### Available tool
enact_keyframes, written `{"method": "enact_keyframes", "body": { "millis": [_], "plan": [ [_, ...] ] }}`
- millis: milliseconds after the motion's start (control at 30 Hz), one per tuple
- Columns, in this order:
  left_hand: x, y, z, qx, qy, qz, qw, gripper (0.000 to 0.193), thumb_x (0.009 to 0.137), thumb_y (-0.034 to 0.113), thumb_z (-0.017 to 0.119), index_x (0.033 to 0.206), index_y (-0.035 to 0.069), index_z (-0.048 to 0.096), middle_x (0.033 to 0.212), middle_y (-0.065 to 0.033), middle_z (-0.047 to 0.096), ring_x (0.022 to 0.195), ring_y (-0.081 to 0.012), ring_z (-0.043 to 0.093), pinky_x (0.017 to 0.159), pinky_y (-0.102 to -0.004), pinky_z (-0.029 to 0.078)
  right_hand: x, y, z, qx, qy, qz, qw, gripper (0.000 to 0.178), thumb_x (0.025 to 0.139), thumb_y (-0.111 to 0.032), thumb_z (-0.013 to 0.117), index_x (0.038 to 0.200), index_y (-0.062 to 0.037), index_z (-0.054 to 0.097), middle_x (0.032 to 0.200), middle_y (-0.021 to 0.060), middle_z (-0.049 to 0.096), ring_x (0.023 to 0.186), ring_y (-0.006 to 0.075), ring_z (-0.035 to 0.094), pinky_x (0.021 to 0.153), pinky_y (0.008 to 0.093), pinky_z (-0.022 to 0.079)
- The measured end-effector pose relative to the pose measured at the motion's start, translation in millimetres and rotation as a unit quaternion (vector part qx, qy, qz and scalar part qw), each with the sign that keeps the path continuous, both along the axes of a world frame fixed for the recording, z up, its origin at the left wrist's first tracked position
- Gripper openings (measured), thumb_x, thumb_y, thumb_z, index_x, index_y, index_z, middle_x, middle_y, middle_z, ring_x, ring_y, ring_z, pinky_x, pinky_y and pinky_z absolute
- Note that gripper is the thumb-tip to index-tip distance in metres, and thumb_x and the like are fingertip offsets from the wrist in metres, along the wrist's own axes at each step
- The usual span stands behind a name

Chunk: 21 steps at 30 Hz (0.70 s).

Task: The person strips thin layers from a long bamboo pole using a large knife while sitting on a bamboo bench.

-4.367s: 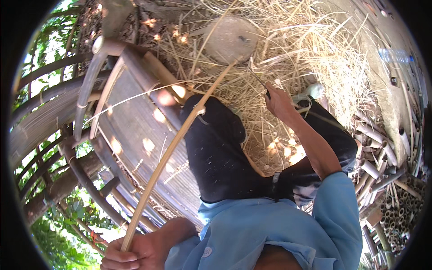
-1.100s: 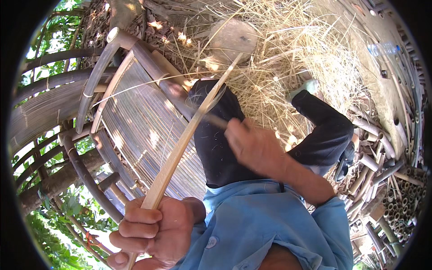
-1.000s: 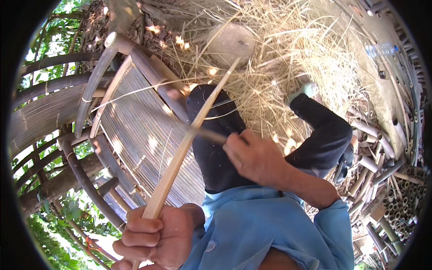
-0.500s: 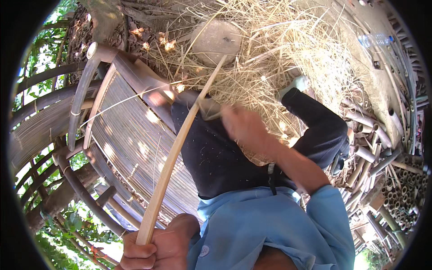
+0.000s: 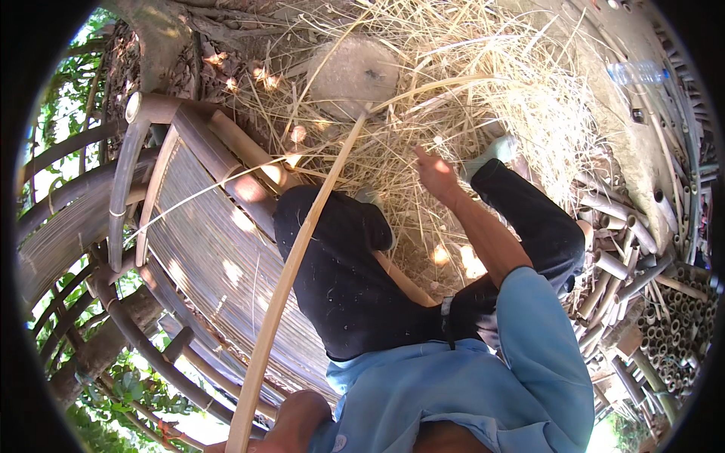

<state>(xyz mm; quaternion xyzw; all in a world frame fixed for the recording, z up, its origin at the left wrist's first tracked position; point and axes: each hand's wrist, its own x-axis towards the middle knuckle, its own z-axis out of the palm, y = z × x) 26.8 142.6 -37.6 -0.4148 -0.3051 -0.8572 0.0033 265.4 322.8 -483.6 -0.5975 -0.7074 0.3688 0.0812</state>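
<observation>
Closing around the near end of a pale wooden strip [image 5: 287,279], the left hand [image 5: 273,439] sits low at the near left, cut by the lower edge, so most of its fingers are out of sight. The right hand [image 5: 438,176] is well apart from it, farther off and to the right of the strip, its fingers partly curled with one reaching forward; whether it holds anything is too small to tell. The right arm bends at the elbow beside the body, its forearm [image 5: 492,235] slanting far and left over the gap between the legs, while the left wrist rests near the shirt's [image 5: 453,385] left side. The strip runs at a slant from the left hand, crosses in front of the left knee [image 5: 302,208], and tapers to a far tip just at the near edge of a round block [image 5: 353,69]. A slatted seat [image 5: 219,257] stands left of the strip, and dry straw-like shavings [image 5: 529,98] cover the ground beyond the right hand, with a clear plastic bottle [image 5: 638,73] at the far right.
</observation>
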Motion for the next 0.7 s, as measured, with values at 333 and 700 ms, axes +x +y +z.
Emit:
{"method": "enact_keyframes", "body": {
  "millis": [333,700],
  "plan": [
    [-41.2,150.7,-10.3,-0.193,-0.005,0.174,0.966,0.042,0.093,0.040,0.058,0.105,0.000,0.054,0.081,-0.0115,0.056,0.071,-0.0229,0.055,0.061,-0.0379,0.044,12.8,22.0,48.1,-0.030,0.055,-0.052,0.997,0.037,0.090,-0.029,0.068,0.118,-0.0073,0.061,0.091,0.0239,0.069,0.083,0.0427,0.067,0.073,0.0521,0.051],
    [-16.0,271.3,-65.9,-0.382,0.281,-0.163,0.865,0.032,0.105,0.024,0.056,0.133,0.008,0.053,0.077,-0.0077,0.058,0.070,-0.0154,0.055,0.065,-0.0345,0.046,60.1,36.6,252.0,0.256,0.160,-0.241,0.922,0.023,0.088,-0.022,0.076,0.089,-0.0028,0.064,0.065,0.0042,0.059,0.059,0.0111,0.050,0.056,0.0297,0.041]
  ]
}}
